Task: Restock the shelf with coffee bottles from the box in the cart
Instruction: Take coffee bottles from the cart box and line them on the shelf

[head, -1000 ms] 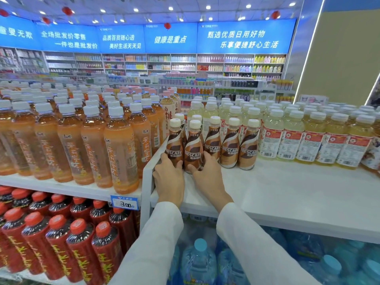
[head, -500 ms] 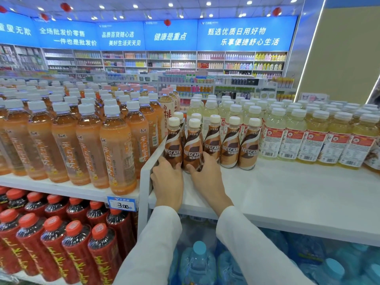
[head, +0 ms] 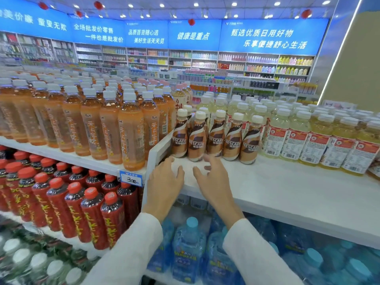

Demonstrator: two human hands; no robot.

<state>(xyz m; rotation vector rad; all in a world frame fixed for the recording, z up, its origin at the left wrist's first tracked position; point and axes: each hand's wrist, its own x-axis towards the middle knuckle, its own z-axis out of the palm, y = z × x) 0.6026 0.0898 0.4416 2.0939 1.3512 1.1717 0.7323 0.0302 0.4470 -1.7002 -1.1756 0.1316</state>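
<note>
The left hand (head: pixel 164 182) and right hand (head: pixel 214 182) hover empty, fingers loosely apart, just near of the Nescafé coffee bottles (head: pixel 197 138) standing left on the white shelf (head: pixel 287 188). To square the row, the person should nudge the bases gently, labels forward.

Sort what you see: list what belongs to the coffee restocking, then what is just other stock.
Part of the job:
coffee bottles
white shelf they stand on
left hand and right hand, both empty

Just other stock:
orange tea bottles
red-capped bottles
pale yellow drinks
blue water bottles
price tag
</note>
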